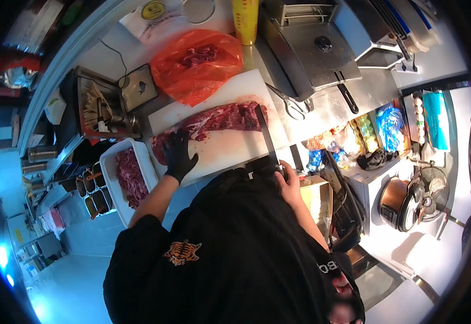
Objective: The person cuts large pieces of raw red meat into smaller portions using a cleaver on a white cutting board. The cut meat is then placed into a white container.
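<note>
A long slab of raw red meat lies across a white cutting board. My left hand, in a black glove, presses on the left end of the slab, its thumb spread out over the board. Bare, my right hand is at the board's front right edge, shut on the handle of a long knife. The blade points away from me and its tip is by the slab's right end. Left of the board, a white plastic tub contains cut meat.
Behind the board an orange plastic bag holds meat pieces. Scissors lie to the right, near a lidded steel appliance. A yellow cylinder stands at the back. Wooden sticks fill a box at left; an open carton is by my right arm.
</note>
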{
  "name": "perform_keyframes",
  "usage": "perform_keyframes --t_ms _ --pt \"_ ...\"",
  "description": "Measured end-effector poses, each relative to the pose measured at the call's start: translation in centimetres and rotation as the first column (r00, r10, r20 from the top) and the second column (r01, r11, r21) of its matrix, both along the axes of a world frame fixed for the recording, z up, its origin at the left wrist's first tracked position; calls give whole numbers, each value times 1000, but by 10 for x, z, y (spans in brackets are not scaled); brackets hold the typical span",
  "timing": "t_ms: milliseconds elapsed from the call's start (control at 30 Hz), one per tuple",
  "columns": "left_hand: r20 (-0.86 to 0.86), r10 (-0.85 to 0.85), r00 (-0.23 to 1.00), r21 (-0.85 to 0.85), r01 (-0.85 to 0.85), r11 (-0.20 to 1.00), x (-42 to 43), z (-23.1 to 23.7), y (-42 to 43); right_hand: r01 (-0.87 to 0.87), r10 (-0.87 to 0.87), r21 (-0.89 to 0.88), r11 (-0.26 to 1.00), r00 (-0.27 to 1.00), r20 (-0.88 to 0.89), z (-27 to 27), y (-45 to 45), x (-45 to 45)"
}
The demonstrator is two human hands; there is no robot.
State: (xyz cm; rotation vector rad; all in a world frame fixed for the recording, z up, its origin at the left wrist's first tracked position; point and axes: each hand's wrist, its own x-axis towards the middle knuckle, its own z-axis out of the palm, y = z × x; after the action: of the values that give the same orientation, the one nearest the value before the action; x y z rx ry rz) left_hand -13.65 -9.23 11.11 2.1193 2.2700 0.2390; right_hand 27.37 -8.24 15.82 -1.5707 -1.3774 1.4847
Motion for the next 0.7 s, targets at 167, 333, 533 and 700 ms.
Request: perform_keyframes --t_ms 167,333,533,700 --pt "-210 220 953 -73 -240 968 -26 -16 3 -22 19 -40 999 998 -68 -30 -2 -7" --pt "-58 137 989 -311 -149 939 -88 -44 72 -52 50 -45 998 998 -42 -6 9 -5" --pt "115 27 993 -646 54 761 -100 19 111 89 -92 -47 995 993 -67 -7 5 8" --pt "153 -155 976 -665 218 714 -100 42 108 195 -196 -9 981 981 -16 -22 -24 31"
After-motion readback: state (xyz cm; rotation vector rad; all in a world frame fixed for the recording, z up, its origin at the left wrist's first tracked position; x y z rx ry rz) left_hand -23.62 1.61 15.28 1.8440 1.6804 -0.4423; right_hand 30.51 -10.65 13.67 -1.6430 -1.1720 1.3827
